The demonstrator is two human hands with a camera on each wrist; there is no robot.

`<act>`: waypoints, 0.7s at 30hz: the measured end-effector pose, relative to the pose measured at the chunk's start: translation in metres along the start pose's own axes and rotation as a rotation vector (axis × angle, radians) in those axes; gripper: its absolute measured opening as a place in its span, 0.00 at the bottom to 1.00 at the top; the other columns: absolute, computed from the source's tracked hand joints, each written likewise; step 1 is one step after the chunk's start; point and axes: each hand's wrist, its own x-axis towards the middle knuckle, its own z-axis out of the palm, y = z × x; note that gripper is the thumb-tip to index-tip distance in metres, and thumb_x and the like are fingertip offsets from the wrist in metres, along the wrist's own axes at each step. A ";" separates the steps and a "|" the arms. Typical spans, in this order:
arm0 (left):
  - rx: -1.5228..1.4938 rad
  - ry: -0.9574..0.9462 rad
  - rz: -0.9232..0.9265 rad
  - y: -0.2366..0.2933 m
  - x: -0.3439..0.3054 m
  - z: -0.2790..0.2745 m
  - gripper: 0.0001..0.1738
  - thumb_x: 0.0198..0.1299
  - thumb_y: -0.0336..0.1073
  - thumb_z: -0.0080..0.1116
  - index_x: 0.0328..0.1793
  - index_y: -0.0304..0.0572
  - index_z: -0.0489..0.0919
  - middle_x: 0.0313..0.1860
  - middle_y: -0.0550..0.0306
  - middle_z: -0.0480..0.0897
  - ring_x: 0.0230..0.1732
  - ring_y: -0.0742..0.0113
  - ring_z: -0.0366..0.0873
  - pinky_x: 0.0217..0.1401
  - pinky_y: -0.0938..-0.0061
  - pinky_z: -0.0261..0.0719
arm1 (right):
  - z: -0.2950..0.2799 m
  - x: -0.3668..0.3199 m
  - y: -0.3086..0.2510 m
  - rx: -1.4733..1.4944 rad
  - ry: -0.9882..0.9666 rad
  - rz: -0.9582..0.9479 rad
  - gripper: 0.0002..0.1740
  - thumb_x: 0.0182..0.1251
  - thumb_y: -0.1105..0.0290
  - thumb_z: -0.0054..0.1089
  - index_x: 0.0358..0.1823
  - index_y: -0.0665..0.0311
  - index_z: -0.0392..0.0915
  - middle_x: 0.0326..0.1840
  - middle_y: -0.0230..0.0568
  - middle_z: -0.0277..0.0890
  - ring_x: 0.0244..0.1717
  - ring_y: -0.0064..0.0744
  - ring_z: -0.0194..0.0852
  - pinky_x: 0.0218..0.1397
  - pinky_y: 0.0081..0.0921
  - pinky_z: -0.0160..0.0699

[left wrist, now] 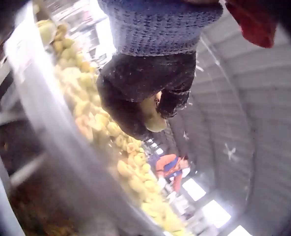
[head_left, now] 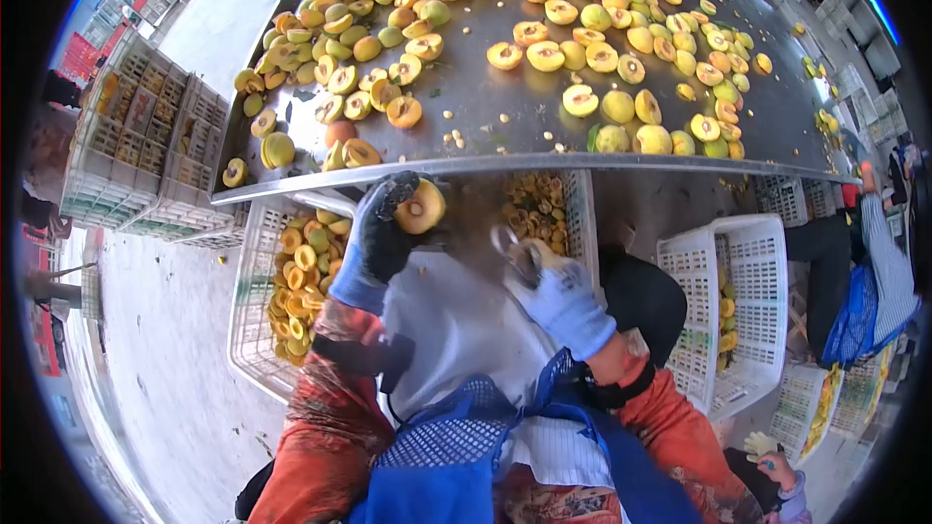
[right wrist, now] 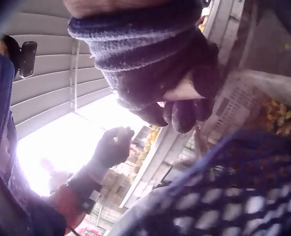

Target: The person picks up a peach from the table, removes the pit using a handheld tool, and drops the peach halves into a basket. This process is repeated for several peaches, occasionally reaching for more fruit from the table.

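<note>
Nearest of all, the blue apron at the person's chest. Just beyond it, to the right, the gloved right hand has its fingers clenched round a small metal tool, the tip poking up and left. Across on the left, the dark-gloved left hand grasps a fruit half, cut face up, right beneath the near table edge and above the white crate of yellow halves. Between the hands, farther back, a pit crate; well right, another white crate. Beyond, the steel table is strewn with halved fruit, thickest at the far side.
</note>
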 end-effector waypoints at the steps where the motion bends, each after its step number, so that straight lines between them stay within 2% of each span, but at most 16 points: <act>1: 0.028 0.017 0.060 0.007 -0.011 0.015 0.26 0.42 0.25 0.60 0.51 0.39 0.69 0.46 0.52 0.73 0.46 0.61 0.73 0.45 0.68 0.76 | 0.003 -0.001 -0.006 -0.021 -0.005 -0.035 0.18 0.49 0.61 0.57 0.41 0.62 0.69 0.27 0.47 0.75 0.30 0.46 0.75 0.31 0.38 0.72; 2: 0.056 0.036 0.119 0.014 -0.022 0.030 0.29 0.39 0.21 0.63 0.51 0.40 0.69 0.47 0.53 0.73 0.47 0.62 0.72 0.47 0.71 0.75 | 0.005 -0.002 -0.012 -0.088 -0.011 -0.055 0.20 0.48 0.61 0.57 0.41 0.62 0.69 0.28 0.46 0.75 0.30 0.45 0.75 0.31 0.38 0.72; 3: 0.178 0.003 0.121 0.012 -0.026 0.034 0.30 0.39 0.26 0.65 0.53 0.40 0.68 0.48 0.51 0.72 0.46 0.60 0.73 0.45 0.70 0.75 | 0.007 -0.005 -0.017 -0.156 -0.017 -0.076 0.21 0.48 0.61 0.57 0.42 0.63 0.68 0.28 0.46 0.74 0.29 0.45 0.75 0.30 0.37 0.72; 4: -0.197 0.009 -0.046 0.020 -0.033 0.042 0.24 0.45 0.24 0.58 0.51 0.39 0.69 0.48 0.52 0.73 0.47 0.60 0.73 0.47 0.71 0.74 | 0.007 -0.008 -0.020 -0.226 -0.021 -0.102 0.22 0.47 0.60 0.57 0.42 0.63 0.68 0.28 0.45 0.74 0.29 0.44 0.75 0.30 0.37 0.72; 7: -0.094 -0.010 -0.060 0.086 -0.038 0.064 0.16 0.53 0.29 0.52 0.50 0.39 0.70 0.46 0.52 0.73 0.46 0.61 0.72 0.48 0.71 0.73 | 0.016 -0.014 -0.018 -0.268 0.052 -0.103 0.23 0.46 0.60 0.57 0.42 0.64 0.68 0.28 0.43 0.73 0.27 0.43 0.74 0.28 0.37 0.72; 9: 0.219 0.029 0.285 0.064 -0.043 0.072 0.15 0.54 0.31 0.51 0.49 0.39 0.70 0.46 0.52 0.73 0.46 0.61 0.72 0.48 0.71 0.72 | 0.014 -0.016 -0.020 -0.289 0.053 -0.063 0.23 0.46 0.61 0.57 0.43 0.65 0.68 0.28 0.44 0.73 0.27 0.44 0.74 0.28 0.37 0.71; 12: 0.029 0.064 0.203 0.058 -0.051 0.082 0.15 0.52 0.27 0.52 0.47 0.38 0.70 0.45 0.52 0.73 0.46 0.63 0.72 0.48 0.72 0.72 | 0.013 -0.021 -0.022 -0.293 0.065 -0.056 0.22 0.48 0.62 0.55 0.44 0.66 0.68 0.28 0.44 0.73 0.27 0.44 0.74 0.28 0.37 0.71; 14: -0.243 0.065 0.045 0.063 -0.054 0.086 0.16 0.49 0.23 0.53 0.46 0.37 0.70 0.45 0.52 0.74 0.47 0.63 0.72 0.49 0.72 0.72 | 0.014 -0.022 -0.018 -0.271 0.077 -0.073 0.21 0.49 0.62 0.54 0.44 0.66 0.68 0.28 0.45 0.74 0.27 0.44 0.74 0.28 0.37 0.71; 16: -0.362 0.083 -0.024 0.060 -0.057 0.089 0.16 0.48 0.21 0.54 0.45 0.36 0.70 0.44 0.52 0.74 0.46 0.63 0.72 0.49 0.71 0.71 | 0.020 -0.022 -0.006 -0.231 0.084 -0.086 0.21 0.50 0.62 0.53 0.44 0.65 0.68 0.27 0.46 0.74 0.28 0.45 0.75 0.29 0.37 0.72; 19: -0.228 0.107 0.085 0.057 -0.058 0.092 0.13 0.47 0.22 0.55 0.41 0.36 0.70 0.42 0.52 0.74 0.45 0.62 0.72 0.48 0.72 0.72 | 0.019 -0.027 -0.013 -0.181 -0.017 0.065 0.20 0.52 0.60 0.53 0.43 0.65 0.68 0.27 0.49 0.75 0.29 0.46 0.75 0.31 0.37 0.72; 21: -0.035 0.087 0.253 0.082 -0.060 0.092 0.12 0.47 0.23 0.56 0.39 0.36 0.71 0.40 0.52 0.74 0.44 0.61 0.73 0.47 0.72 0.72 | 0.016 -0.030 -0.023 -0.198 -0.059 0.118 0.21 0.52 0.60 0.54 0.44 0.65 0.68 0.27 0.50 0.75 0.30 0.47 0.75 0.33 0.38 0.72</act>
